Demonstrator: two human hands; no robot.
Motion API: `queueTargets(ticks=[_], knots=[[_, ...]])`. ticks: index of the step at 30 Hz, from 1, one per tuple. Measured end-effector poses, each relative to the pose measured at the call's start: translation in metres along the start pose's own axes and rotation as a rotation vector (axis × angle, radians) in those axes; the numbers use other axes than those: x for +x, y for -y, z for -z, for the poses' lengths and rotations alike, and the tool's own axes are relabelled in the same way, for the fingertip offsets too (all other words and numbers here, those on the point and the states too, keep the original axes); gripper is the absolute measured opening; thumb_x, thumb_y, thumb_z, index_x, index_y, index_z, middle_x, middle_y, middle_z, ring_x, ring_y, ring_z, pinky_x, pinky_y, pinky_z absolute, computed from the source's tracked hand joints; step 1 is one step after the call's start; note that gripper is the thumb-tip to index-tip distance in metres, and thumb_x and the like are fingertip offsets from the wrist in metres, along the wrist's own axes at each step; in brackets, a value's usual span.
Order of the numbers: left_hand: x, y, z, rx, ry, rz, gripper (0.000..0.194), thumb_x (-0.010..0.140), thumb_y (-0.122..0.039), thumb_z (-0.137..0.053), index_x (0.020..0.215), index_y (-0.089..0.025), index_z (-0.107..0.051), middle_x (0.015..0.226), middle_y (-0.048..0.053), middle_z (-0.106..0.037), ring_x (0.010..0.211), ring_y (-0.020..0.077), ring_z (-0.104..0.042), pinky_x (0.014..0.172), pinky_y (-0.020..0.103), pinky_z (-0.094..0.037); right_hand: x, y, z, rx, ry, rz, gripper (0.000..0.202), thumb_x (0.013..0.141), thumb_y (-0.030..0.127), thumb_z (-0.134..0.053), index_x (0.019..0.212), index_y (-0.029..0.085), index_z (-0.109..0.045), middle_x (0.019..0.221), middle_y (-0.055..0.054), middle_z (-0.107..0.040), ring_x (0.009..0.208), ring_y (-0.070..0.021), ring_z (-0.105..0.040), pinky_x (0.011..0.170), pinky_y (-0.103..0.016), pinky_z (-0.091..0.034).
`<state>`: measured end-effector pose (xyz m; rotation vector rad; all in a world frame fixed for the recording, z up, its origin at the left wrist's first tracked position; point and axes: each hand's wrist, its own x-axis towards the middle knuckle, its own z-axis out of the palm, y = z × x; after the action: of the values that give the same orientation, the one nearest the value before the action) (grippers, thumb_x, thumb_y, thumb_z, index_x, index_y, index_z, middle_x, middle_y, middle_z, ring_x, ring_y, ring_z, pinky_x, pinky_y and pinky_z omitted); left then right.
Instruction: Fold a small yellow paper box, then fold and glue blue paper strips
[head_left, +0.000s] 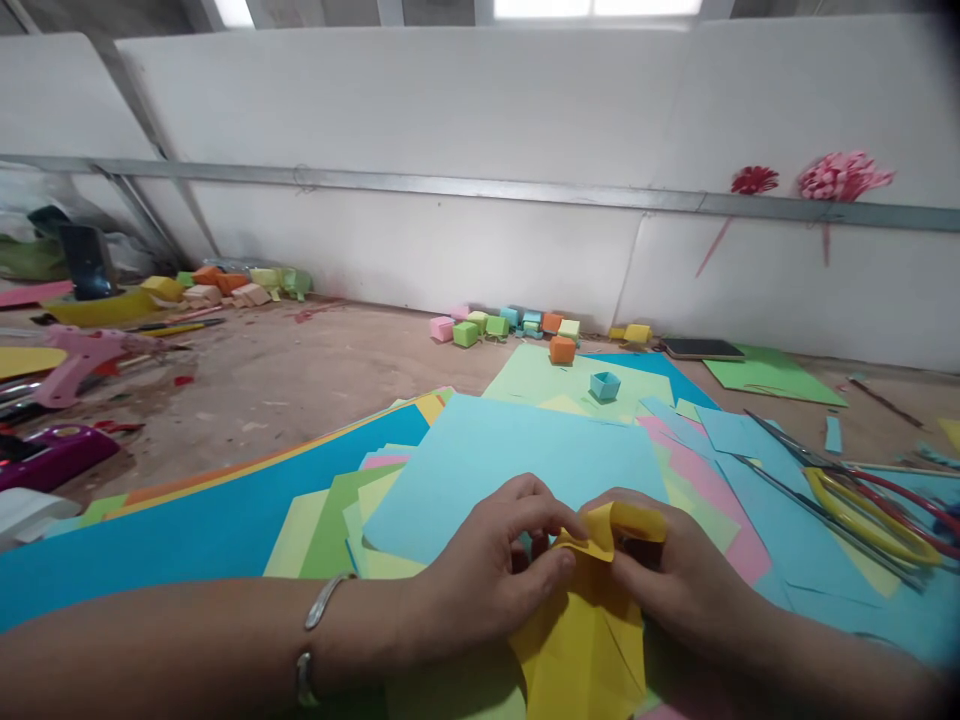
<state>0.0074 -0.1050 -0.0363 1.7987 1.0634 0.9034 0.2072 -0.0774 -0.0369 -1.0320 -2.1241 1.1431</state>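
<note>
And here left hand (491,575) and right hand (684,562) pinch the yellow paper (589,645) above coloured sheets (517,445) — top folded up, creased lower part seemingly unshaped — while small paper boxes (562,350) beyond look finished.

Shows as yellow paper (592,645), creased in straight lines, bent and curled at the top, above stacked coloured sheets (517,460).

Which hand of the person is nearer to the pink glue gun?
Left. The pink glue gun lies far to the left. The left hand grips the yellow paper from its left side; the right hand is at its right, farther away.
</note>
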Motion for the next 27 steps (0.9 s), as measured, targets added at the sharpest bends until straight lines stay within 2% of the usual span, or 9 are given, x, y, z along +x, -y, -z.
queueTargets(ticks=[3, 6, 9, 14, 18, 22, 27], knots=[[-0.0003, -0.0005, -0.0001, -0.047, 0.029, 0.043, 0.015, 0.082, -0.026, -0.060, 0.093, -0.018, -0.066, 0.092, 0.005, -0.051, 0.076, 0.0141, -0.051, 0.062, 0.025, -0.045, -0.0013, 0.0005, -0.0019, -0.035, 0.037, 0.025, 0.007, 0.082, 0.023, -0.058, 0.088, 0.020, -0.061, 0.087, -0.003, -0.062, 0.078, -0.0170, -0.058, 0.069, -0.028, -0.046], [-0.0026, -0.0017, -0.0002, -0.176, 0.059, 0.065, 0.022, 0.085, -0.033, -0.056, 0.098, -0.017, -0.062, 0.096, 0.006, -0.051, 0.080, 0.0163, -0.052, 0.064, 0.028, -0.047, -0.0013, 0.0012, -0.0012, -0.017, 0.009, 0.010, 0.006, 0.084, 0.022, -0.057, 0.088, 0.020, -0.061, 0.085, -0.002, -0.061, 0.077, -0.0164, -0.058, 0.069, -0.028, -0.047], [-0.0035, -0.0014, -0.0007, -0.202, 0.011, 0.073, 0.016, 0.084, -0.026, -0.053, 0.097, -0.018, -0.055, 0.096, 0.006, -0.053, 0.084, 0.0177, -0.053, 0.067, 0.030, -0.048, -0.0007, 0.0032, 0.0022, 0.027, -0.013, 0.051, 0.012, 0.083, 0.018, -0.054, 0.091, 0.021, -0.062, 0.089, -0.002, -0.062, 0.080, -0.0159, -0.059, 0.070, -0.027, -0.047], [-0.0012, 0.0015, -0.0023, -0.212, 0.000, 0.163, 0.021, 0.073, -0.017, -0.059, 0.093, -0.018, -0.053, 0.090, 0.003, -0.054, 0.073, 0.0141, -0.051, 0.061, 0.027, -0.044, 0.0000, 0.0034, 0.0048, 0.058, -0.015, 0.129, 0.017, 0.081, 0.014, -0.053, 0.091, 0.022, -0.063, 0.091, -0.001, -0.062, 0.081, -0.0152, -0.060, 0.070, -0.027, -0.048], [0.0003, 0.0015, -0.0025, -0.267, 0.002, 0.205, 0.016, 0.070, -0.014, -0.059, 0.085, -0.018, -0.056, 0.086, 0.002, -0.058, 0.079, 0.0157, -0.054, 0.065, 0.027, -0.045, -0.0001, 0.0006, 0.0029, 0.082, -0.048, 0.089, 0.016, 0.080, 0.016, -0.056, 0.094, 0.022, -0.062, 0.091, -0.001, -0.063, 0.081, -0.0161, -0.061, 0.070, -0.027, -0.049], [0.0016, 0.0006, -0.0037, -0.332, 0.007, 0.214, 0.012, 0.070, -0.014, -0.059, 0.081, -0.017, -0.056, 0.080, 0.001, -0.059, 0.075, 0.0150, -0.055, 0.065, 0.027, -0.046, -0.0011, 0.0013, 0.0017, 0.096, -0.042, 0.053, 0.007, 0.082, 0.020, -0.058, 0.086, 0.021, -0.063, 0.084, -0.002, -0.063, 0.077, -0.0166, -0.060, 0.069, -0.028, -0.050], [0.0016, 0.0055, -0.0066, -0.366, 0.010, 0.210, 0.003, 0.073, -0.016, -0.057, 0.076, -0.017, -0.057, 0.069, -0.001, -0.055, 0.064, 0.0125, -0.051, 0.057, 0.025, -0.042, 0.0001, -0.0005, 0.0013, 0.085, -0.065, 0.188, 0.013, 0.083, 0.016, -0.058, 0.080, 0.023, -0.069, 0.080, -0.002, -0.065, 0.073, -0.0154, -0.062, 0.065, -0.026, -0.049]])
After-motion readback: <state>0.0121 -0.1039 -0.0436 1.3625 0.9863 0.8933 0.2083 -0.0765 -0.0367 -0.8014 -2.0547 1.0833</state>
